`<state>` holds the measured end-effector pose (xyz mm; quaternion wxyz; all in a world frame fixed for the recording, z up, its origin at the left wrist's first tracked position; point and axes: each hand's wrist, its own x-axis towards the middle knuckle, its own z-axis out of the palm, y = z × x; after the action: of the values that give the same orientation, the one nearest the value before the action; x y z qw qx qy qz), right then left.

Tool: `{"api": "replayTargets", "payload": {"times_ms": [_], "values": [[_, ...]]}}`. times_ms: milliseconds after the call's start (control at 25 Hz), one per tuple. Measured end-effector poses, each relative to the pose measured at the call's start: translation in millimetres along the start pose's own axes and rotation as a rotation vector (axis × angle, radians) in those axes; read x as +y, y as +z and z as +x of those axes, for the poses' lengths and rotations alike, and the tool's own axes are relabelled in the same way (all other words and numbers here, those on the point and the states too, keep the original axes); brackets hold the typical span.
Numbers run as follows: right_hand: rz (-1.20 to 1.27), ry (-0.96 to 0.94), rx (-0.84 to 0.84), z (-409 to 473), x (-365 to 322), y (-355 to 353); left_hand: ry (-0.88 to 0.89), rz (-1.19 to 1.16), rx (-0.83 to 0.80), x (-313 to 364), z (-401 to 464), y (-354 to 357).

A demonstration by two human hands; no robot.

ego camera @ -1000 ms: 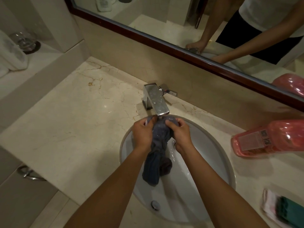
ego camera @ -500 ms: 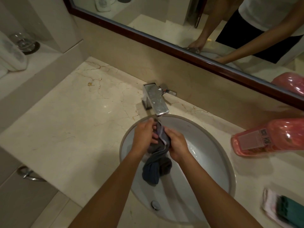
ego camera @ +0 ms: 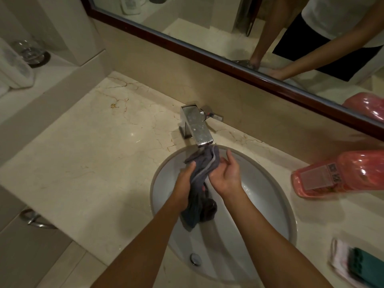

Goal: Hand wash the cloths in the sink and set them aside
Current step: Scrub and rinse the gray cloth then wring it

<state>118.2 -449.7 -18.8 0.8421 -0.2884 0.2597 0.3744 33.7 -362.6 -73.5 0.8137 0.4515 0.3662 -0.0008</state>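
Observation:
A wet dark grey cloth (ego camera: 204,163) hangs over the white oval sink (ego camera: 268,196), its top just under the chrome tap (ego camera: 196,127) and its lower end bunched near the basin's middle. My left hand (ego camera: 185,183) grips the cloth from the left side. My right hand (ego camera: 227,175) is on the cloth's right side, palm turned toward it, fingers mostly straight and touching the fabric. A folded white and green cloth pile (ego camera: 353,267) lies on the counter at the right.
A pink bottle (ego camera: 340,173) lies on its side on the marble counter (ego camera: 93,152) right of the sink. The sink drain (ego camera: 195,259) is near the front. A mirror runs along the back wall. A glass and white towels sit on the left ledge.
The cloth's top has been raised back under the tap. My right hand has loosened from gripping to a flatter, more spread pose, while my left hand has slid lower on the cloth.

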Motion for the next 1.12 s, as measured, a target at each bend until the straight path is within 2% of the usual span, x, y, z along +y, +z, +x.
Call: {"api": "replayTargets", "payload": {"times_ms": [120, 240, 320, 440, 560, 640, 720, 840, 920, 1040, 1120], "values": [[-0.279, -0.028, 0.051, 1, -2, -11, 0.126, 0.129, 0.116, 10, 6, 1], [-0.576, 0.054, 0.13, -1, 8, -18, 0.121, 0.07, 0.028, 22, 7, 10], [-0.688, 0.083, 0.069, -4, 10, -20, 0.102, 0.068, 0.027, 27, 11, 13], [-0.876, 0.018, -0.028, -6, 11, -19, 0.085, 0.009, 0.04, 32, 15, 14], [-1.055, -0.107, 0.018, -4, 13, -23, 0.114, 0.046, 0.105, 46, 18, 16], [-0.983, -0.2, 0.047, -2, 14, -26, 0.13, 0.109, 0.148, 51, 22, 17], [-0.767, -0.203, 0.029, -1, 10, -22, 0.081, 0.042, 0.165, 49, 19, 20], [-0.402, -0.039, 0.051, 4, 3, -12, -0.143, -0.128, 0.054, 39, 5, 27], [-0.295, 0.033, 0.034, 7, 0, -7, -0.171, -0.104, 0.012, 27, 4, 28], [-0.303, 0.003, 0.036, 12, -6, -8, -0.105, 0.166, 0.007, 19, 4, 24], [-0.302, -0.001, 0.036, 15, -11, -10, -0.13, 0.379, 0.027, 18, 5, 19]]}}
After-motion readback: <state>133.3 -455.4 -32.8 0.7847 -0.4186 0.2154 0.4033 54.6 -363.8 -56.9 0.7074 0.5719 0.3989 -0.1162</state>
